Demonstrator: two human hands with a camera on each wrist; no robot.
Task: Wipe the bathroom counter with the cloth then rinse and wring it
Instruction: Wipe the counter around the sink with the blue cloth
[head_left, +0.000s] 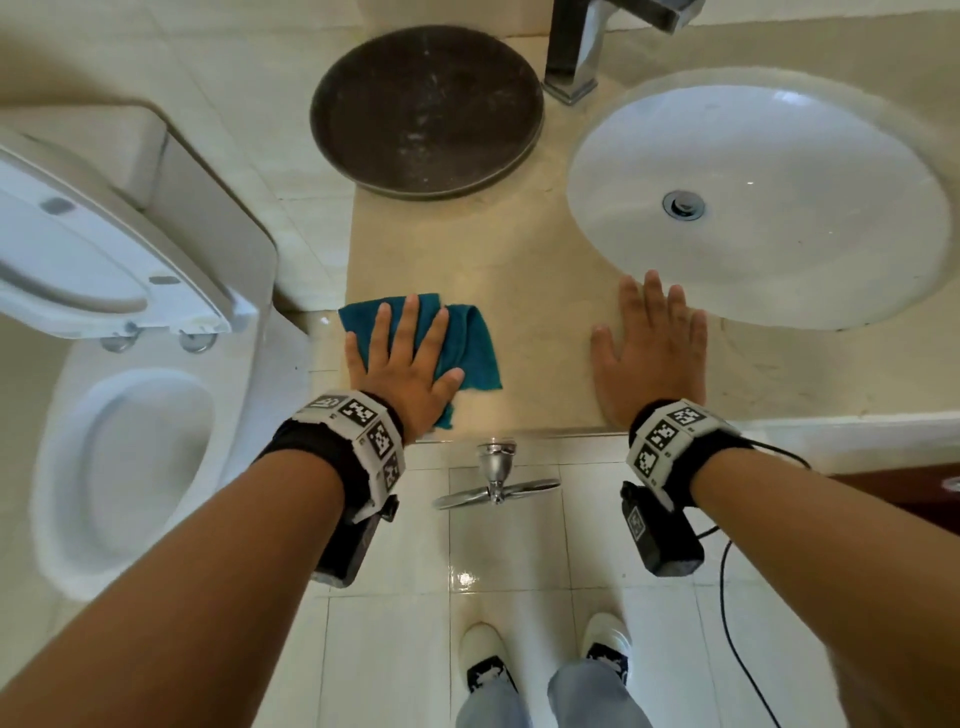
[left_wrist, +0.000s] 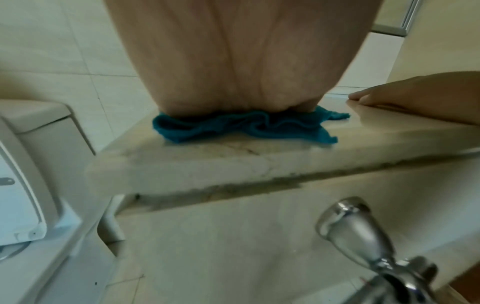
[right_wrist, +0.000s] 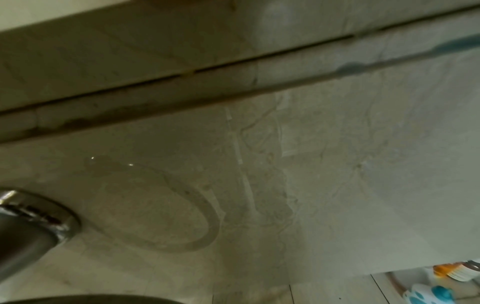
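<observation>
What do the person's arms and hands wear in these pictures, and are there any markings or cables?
Both forearms are bare, with no sleeves or gloves on the left hand or right hand. Each wrist carries a black strap with a white band of black-and-white square code markers, and a black camera box hangs under it. A thin black cable runs from the right box.

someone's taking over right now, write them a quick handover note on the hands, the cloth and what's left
Left hand: flat, fingers straight, pressing the teal cloth on the counter's front left corner.
Right hand: flat on bare counter beside the sink, holding nothing.
Done: cloth is on the counter, wiping position; how much is already wiped cannot be told.
Left: wipe the counter, including around the dark round tray, then rinse the cloth under the faucet and wring it.
</observation>
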